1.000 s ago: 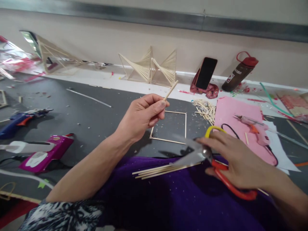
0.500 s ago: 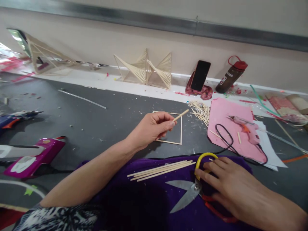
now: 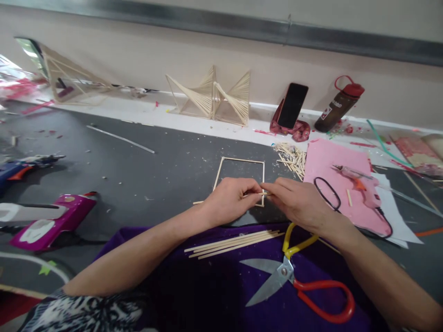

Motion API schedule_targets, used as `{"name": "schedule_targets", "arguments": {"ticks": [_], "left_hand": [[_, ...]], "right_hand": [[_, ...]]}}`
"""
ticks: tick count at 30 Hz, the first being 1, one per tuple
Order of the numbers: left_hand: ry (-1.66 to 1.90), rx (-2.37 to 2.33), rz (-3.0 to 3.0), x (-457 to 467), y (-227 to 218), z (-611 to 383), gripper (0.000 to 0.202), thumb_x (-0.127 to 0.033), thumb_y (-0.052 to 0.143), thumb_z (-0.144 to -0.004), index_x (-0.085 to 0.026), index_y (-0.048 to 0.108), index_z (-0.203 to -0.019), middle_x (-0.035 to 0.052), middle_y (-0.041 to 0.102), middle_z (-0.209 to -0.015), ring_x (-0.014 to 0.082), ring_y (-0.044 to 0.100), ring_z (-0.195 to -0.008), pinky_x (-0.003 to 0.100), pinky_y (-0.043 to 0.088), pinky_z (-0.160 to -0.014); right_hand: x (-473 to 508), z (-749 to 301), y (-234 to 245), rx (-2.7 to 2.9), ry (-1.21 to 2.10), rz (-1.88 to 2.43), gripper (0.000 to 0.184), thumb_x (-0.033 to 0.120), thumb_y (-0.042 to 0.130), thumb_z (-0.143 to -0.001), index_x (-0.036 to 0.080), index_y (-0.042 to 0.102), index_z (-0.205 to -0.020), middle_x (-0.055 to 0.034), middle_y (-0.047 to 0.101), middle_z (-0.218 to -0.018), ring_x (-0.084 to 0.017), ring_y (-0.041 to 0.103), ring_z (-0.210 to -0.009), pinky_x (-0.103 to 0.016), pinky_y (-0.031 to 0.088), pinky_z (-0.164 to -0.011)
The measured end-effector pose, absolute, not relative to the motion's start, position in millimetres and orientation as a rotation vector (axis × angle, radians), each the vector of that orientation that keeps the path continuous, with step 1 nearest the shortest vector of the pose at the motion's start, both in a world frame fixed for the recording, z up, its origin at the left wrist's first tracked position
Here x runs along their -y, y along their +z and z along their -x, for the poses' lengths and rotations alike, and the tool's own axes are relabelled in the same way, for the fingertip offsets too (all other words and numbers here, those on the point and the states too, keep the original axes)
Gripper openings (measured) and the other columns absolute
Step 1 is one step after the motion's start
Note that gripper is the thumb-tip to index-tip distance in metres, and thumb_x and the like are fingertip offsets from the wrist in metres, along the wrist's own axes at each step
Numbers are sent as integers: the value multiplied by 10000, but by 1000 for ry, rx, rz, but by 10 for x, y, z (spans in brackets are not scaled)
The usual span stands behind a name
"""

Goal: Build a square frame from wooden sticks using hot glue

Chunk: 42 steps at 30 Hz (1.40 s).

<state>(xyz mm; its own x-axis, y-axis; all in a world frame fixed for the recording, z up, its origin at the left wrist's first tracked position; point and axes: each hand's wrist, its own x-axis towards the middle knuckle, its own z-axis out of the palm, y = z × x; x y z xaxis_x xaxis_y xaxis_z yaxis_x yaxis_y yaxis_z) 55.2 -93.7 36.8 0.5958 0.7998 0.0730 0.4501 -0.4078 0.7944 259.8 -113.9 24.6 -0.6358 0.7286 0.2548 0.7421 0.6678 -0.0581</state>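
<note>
My left hand (image 3: 233, 196) pinches a thin wooden stick (image 3: 264, 193) between thumb and fingers. The fingertips of my right hand (image 3: 299, 203) close on the stick's other end, partly hiding it. Both hands are over the near side of a square stick frame (image 3: 243, 160) lying on the grey table. A pale stick end (image 3: 198, 203) shows left of my left hand; whether it belongs to the held stick I cannot tell. Open scissors (image 3: 284, 272) with one yellow and one red handle rest on purple cloth, below my right hand. Several long sticks (image 3: 235, 244) lie beside them.
A pile of short sticks (image 3: 292, 159) sits by a pink sheet (image 3: 320, 157) bearing a pink glue gun (image 3: 368, 191). Along the wall stand stick models (image 3: 230, 99), a phone (image 3: 293, 106) and a bottle (image 3: 337, 108). A blue glue gun (image 3: 20, 169) and a magenta device (image 3: 51, 226) lie left.
My right hand has left the scissors and moved up and left to the stick. My left hand has lowered the stick toward the near side of the frame. The scissors stay on the cloth.
</note>
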Motion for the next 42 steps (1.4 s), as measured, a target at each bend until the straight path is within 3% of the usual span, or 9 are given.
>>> {"name": "schedule_targets", "arguments": {"ticks": [6,13,20,29,37,39,42], "left_hand": [[502,-1015,-2104,898,255,-585,184,-261,507,-835,-175,669,-842,-9,646,-692,104,555,-631,196,382,-580],[416,-1019,-2275,883,211,-595,214,-264,440,-888,-181,637,-898,23,673,-846,138,602,-752,228,417,-672],[344,-1055,-2454,942,202,-590,275,-332,336,-936,-190,570,-907,19,638,-846,149,595,-757,245,417,-673],[301,-1155,-2431,964,177,-616,236,-293,360,-927,-193,573,-912,8,626,-830,148,581,-741,248,392,-649],[351,-707,-1995,902,371,-539,170,-276,486,-881,-164,611,-853,-25,573,-713,80,510,-664,198,379,-626],[453,-691,-1705,883,393,-519,154,-289,516,-869,-164,606,-874,-40,541,-669,49,460,-572,171,355,-545],[582,-739,-1300,842,387,-511,163,-286,549,-849,-167,610,-943,-49,525,-655,17,366,-462,153,267,-428]], "right_hand": [[1118,-2650,126,2641,101,1203,263,296,379,-944,180,597,-1036,-33,599,-756,-129,546,-684,-244,299,-548],[1119,-2627,88,2643,137,1250,272,275,358,-950,186,606,-1019,-17,598,-709,-126,538,-642,-250,271,-543],[1152,-2588,142,2596,253,1299,370,337,294,-971,165,622,-959,-28,615,-711,-128,561,-642,-244,292,-550],[1190,-2519,69,2537,184,1385,317,239,334,-940,152,603,-798,-29,605,-660,-119,535,-590,-244,280,-539],[1123,-2732,344,2464,860,991,306,331,407,-939,182,656,-842,7,638,-704,-87,573,-630,-190,394,-577],[1069,-2853,403,2341,793,1026,244,318,453,-918,208,671,-900,5,682,-797,-102,616,-715,-202,444,-649],[927,-3068,371,2112,388,1247,200,300,514,-881,226,677,-970,-21,698,-922,-146,637,-832,-258,479,-746]]}}
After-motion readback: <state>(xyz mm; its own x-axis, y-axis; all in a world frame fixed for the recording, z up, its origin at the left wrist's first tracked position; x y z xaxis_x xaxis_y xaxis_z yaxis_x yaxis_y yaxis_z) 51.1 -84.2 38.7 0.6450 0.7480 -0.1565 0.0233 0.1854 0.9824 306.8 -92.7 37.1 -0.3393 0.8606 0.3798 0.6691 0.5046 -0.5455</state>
